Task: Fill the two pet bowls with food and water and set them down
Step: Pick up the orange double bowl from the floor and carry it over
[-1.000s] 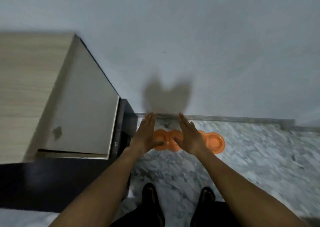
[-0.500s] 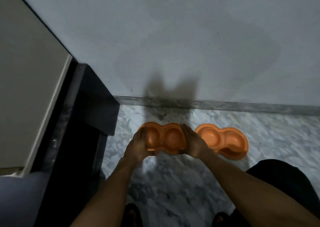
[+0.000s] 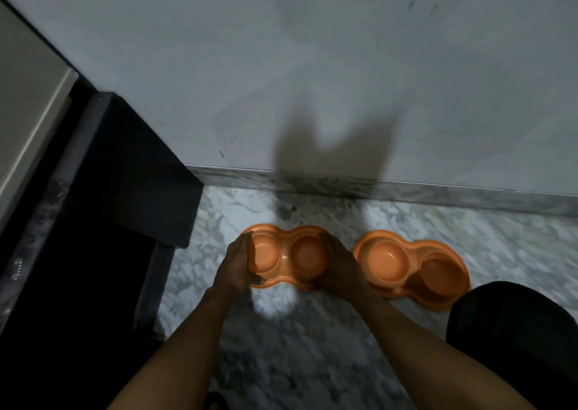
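Two orange double pet bowls lie on the marble floor near the wall. The left pet bowl (image 3: 286, 258) is gripped at both ends: my left hand (image 3: 235, 265) holds its left end and my right hand (image 3: 342, 269) holds its right end. Both of its cups look empty. The right pet bowl (image 3: 409, 267) rests flat on the floor just right of my right hand, untouched, and its cups also look empty.
A dark cabinet base (image 3: 125, 172) and a pale cabinet side (image 3: 28, 90) stand at the left. The grey wall (image 3: 312, 65) and its skirting (image 3: 406, 190) run behind the bowls. My dark-clothed knee (image 3: 513, 325) is at the lower right. Marble floor (image 3: 297, 362) spreads below.
I have crouched down closer to the floor. My hands went from hovering open above the bowls to gripping the ends of the left bowl.
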